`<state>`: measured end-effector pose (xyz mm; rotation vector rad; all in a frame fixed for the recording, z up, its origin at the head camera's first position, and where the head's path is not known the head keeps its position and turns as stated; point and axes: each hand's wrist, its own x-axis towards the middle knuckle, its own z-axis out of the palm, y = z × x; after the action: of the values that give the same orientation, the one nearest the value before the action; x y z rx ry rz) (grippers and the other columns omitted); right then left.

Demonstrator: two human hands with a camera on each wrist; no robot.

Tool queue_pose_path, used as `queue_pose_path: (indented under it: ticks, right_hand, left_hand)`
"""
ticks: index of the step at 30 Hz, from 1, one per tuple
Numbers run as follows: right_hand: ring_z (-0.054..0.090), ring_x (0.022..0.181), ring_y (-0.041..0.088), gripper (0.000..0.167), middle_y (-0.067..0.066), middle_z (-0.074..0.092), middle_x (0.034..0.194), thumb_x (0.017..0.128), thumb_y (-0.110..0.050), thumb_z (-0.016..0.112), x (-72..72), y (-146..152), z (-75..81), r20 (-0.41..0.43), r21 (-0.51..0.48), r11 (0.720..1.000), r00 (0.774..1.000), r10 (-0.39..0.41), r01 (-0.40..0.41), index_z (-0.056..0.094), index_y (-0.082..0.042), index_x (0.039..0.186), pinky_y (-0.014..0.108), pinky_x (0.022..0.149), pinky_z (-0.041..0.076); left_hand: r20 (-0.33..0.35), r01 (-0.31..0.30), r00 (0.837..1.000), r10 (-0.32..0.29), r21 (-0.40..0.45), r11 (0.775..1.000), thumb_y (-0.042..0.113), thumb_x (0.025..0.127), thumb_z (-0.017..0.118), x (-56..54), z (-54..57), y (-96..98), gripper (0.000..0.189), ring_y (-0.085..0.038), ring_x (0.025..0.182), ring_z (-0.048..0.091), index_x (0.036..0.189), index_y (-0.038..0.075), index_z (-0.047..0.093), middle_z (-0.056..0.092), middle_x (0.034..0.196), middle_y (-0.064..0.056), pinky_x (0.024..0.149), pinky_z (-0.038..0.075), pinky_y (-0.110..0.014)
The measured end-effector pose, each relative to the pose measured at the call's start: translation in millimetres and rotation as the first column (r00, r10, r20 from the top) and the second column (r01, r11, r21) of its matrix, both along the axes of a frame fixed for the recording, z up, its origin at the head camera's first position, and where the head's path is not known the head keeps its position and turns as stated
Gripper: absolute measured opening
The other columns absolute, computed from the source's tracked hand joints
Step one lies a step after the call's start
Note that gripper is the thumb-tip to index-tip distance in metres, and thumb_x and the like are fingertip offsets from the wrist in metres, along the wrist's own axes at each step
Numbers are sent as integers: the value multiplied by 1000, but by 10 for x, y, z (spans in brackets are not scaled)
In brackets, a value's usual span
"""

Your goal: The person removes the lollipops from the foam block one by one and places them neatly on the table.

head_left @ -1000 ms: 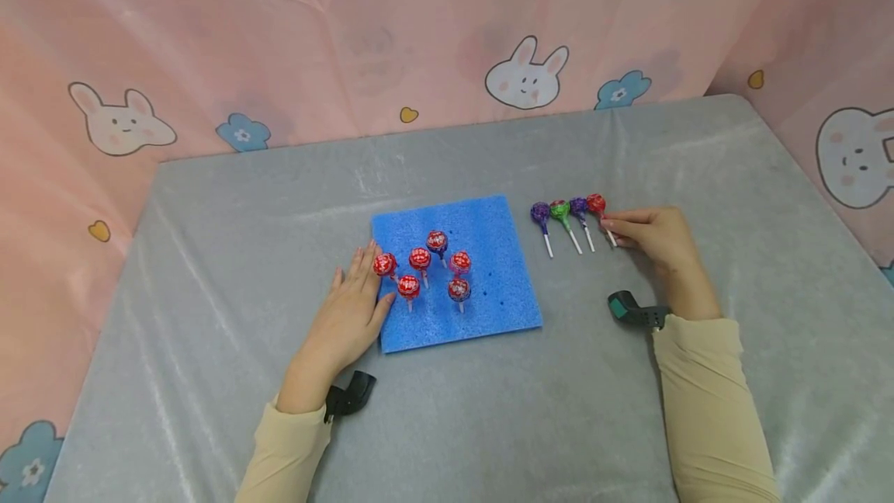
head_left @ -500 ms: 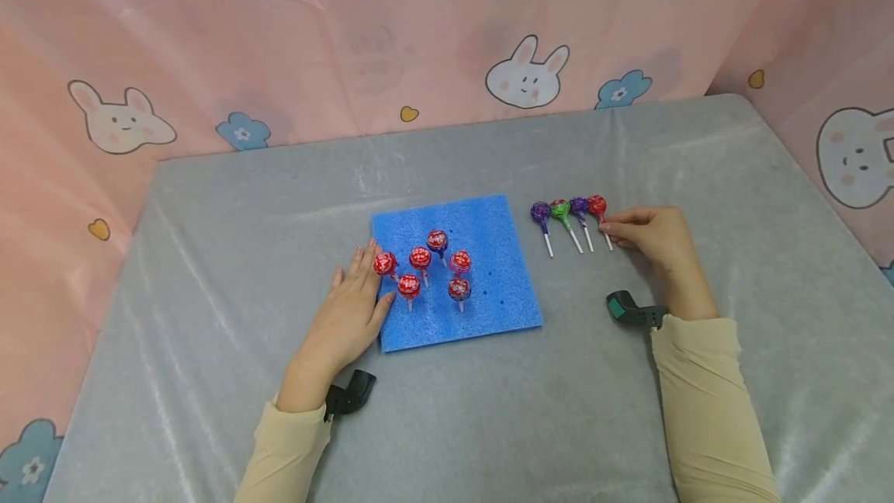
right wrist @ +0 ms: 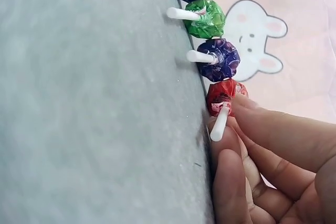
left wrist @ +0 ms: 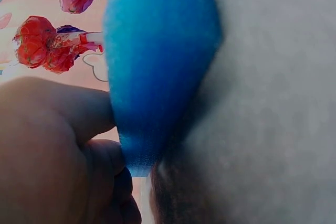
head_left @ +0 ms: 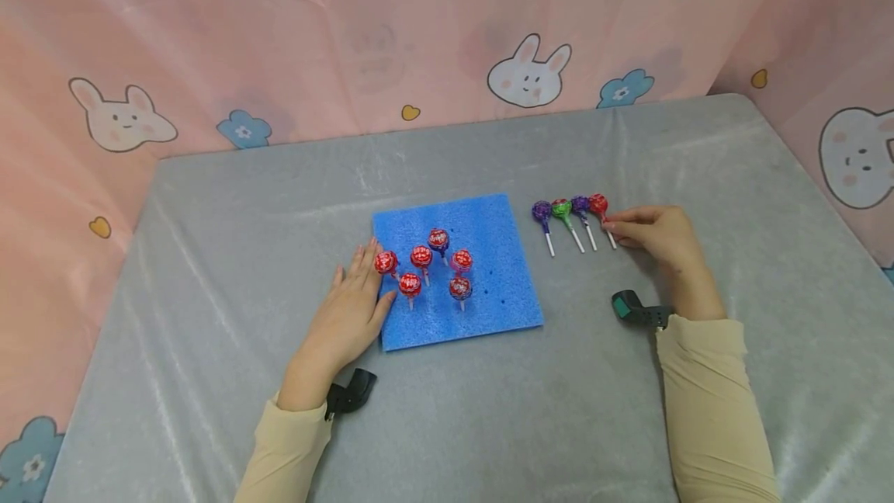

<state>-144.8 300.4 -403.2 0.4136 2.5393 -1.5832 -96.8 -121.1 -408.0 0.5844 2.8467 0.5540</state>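
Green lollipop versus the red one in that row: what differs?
The green lollipop is wrapped mainly in green, the red one in red. The green lollipop lies between purple lollipops; the red one ends the row. The right hand pinches the red one, not the green lollipop. Both have white sticks.

red lollipop [head_left: 598,205]: rightmost of four in a row | blue foam board [head_left: 482,239]: flat, six lollipops [head_left: 421,256] standing

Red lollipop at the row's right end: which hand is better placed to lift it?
Probably the right hand: it pinches the red lollipop near its stick. The left hand rests at the left edge of the blue foam, farther away.
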Motion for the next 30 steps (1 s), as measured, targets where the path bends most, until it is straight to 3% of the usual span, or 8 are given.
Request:
queue_pose_path:
  ticks: [4, 6, 11, 17, 23, 26, 30]
  right_hand:
    - [61, 63, -3, 12, -19, 64, 66, 85, -12, 71, -9, -13, 15, -17, -25, 1000, 1000, -17, 17, 73, -1, 90, 16, 60, 52]
    - [62, 62, -2, 4, -18, 64, 64, 85, -11, 70, -11, -23, 21, -38, -54, 998, 999, -33, 31, 73, -9, 84, 16, 59, 52]
    - [64, 62, 0, 21, -15, 66, 66, 84, -9, 70, 1, -36, 55, -72, -146, 988, 996, -62, 51, 71, -24, 71, 16, 59, 52]
    - [65, 67, 3, 4, -9, 68, 76, 85, -13, 71, 37, -57, 133, -93, -189, 980, 993, -73, 54, 75, -14, 82, 17, 62, 53]
    - [65, 71, 2, 9, -17, 66, 78, 86, -21, 71, 72, -163, 232, -115, -126, 991, 992, -57, 42, 72, -27, 79, 14, 67, 51]
    - [66, 75, 5, 6, -15, 67, 81, 86, -19, 70, 85, -254, 293, -150, -122, 993, 988, -24, 6, 75, -17, 89, 16, 70, 52]
    - [65, 77, 5, 20, -15, 69, 82, 87, -16, 70, 94, -396, 368, -203, -109, 992, 979, 36, -59, 73, -1, 99, 17, 70, 51]
  left_hand:
    - [-7, 1, 1000, -1, 1, 1000, 29, 101, 40, -3, 5, -1, 61, -30, 143, 6, 148, -4, 19, 7, 156, -14, 112, 8, -52]
    - [-5, -1, 1000, 1, -3, 1000, 29, 101, 41, -5, 8, -2, 61, -30, 143, 5, 148, -3, 19, 6, 156, -14, 112, 8, -52]
    - [0, -5, 1000, 5, -8, 1000, 30, 101, 41, -6, 5, 0, 62, -29, 143, 4, 148, -2, 16, 6, 156, -14, 112, 8, -51]
    - [4, 2, 1000, -2, -5, 1000, 29, 101, 40, -4, -8, 9, 62, -31, 143, 5, 148, -4, 16, 6, 156, -15, 112, 9, -52]
    - [1, -1, 1000, 1, 6, 1000, 29, 101, 41, -2, -24, 9, 63, -30, 143, 4, 149, -2, 15, 6, 156, -14, 112, 9, -51]
    - [-5, -2, 1000, 2, 6, 1000, 29, 101, 41, -1, -18, 7, 63, -30, 143, 5, 149, -2, 15, 7, 156, -14, 112, 9, -51]
    - [-11, -2, 1000, 2, 4, 1000, 29, 101, 41, -3, -11, 3, 63, -30, 143, 5, 148, -3, 15, 7, 156, -15, 112, 9, -51]
